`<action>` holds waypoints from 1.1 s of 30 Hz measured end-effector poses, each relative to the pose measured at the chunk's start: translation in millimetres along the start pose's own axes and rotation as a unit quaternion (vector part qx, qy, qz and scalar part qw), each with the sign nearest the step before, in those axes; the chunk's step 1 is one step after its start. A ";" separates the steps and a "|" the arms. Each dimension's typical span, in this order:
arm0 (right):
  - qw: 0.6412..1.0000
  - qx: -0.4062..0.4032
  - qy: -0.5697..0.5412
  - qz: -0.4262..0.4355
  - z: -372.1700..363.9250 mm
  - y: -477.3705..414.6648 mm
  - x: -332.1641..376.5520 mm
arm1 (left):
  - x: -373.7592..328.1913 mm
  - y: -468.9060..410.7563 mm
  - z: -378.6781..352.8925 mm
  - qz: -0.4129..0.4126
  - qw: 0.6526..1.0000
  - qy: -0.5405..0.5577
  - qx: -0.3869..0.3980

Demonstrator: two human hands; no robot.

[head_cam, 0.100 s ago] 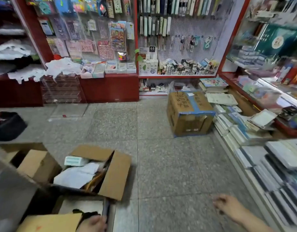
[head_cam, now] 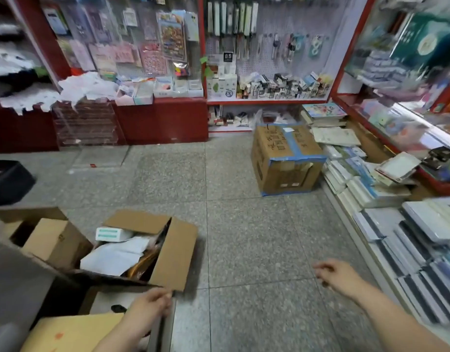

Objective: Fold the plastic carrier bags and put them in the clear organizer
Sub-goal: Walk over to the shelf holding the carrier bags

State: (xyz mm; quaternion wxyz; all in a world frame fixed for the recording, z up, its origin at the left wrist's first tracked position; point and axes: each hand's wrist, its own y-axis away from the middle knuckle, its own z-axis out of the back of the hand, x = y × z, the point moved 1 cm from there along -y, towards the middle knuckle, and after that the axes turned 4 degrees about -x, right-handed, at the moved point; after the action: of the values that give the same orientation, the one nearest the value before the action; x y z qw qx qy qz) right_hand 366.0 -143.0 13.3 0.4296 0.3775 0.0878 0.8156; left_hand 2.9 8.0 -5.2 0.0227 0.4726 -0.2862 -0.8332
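Head view, stationery shop, grey speckled floor [head_cam: 244,237].

Left hand [head_cam: 147,304]: seen at the lower left, at the rim of a cardboard box [head_cam: 74,331] close to the camera. The fingers are bent towards a dark edge of that box. Whether the edge is gripped or only touched cannot be told, as the area is blurred.

Right hand [head_cam: 338,275]: held over the bare floor at the lower right, with the forearm reaching in from the corner. The fingers are loosely curled and nothing is held in them.

Clear organizer [head_cam: 87,123]: a transparent tiered unit stood on the floor against the red counter [head_cam: 163,120], well apart from both hands. Its contents cannot be made out. A clear sheet [head_cam: 99,158] is laid flat on the floor just in front of it.

Carrier bags [head_cam: 84,85]: a crumpled white heap, taken to be the bags, is seen on the counter directly above the organizer. None are in either hand.

An open cardboard carton [head_cam: 173,252] is noted just beyond the left hand, with white paper and a small white-green packet [head_cam: 112,233] inside. A blue-taped carton [head_cam: 285,158] is stood near stacked books [head_cam: 371,189] at the right.
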 end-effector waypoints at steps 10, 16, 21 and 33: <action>0.997 0.010 0.009 0.080 70.2 -117.2 117.8 | -166.9 -98.0 -74.8 -0.141 0.966 -0.179 0.121; 0.992 0.002 -0.024 0.123 147.6 -228.1 185.8 | -259.3 -187.0 -105.5 -0.150 0.975 -0.155 0.054; 0.984 0.008 -0.057 0.169 167.6 -312.9 246.4 | -310.0 -250.1 -101.6 -0.137 0.987 -0.059 -0.053; 0.968 0.084 -0.128 0.200 126.0 -508.0 472.8 | -368.3 -463.9 -15.4 -0.055 0.978 0.078 -0.186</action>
State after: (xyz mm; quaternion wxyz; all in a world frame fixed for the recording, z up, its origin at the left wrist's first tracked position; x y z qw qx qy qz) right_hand 611.9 509.6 119.4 0.2320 0.5236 0.0228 0.8195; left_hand 326.5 502.0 42.8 0.0870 0.5388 -0.0970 -0.8323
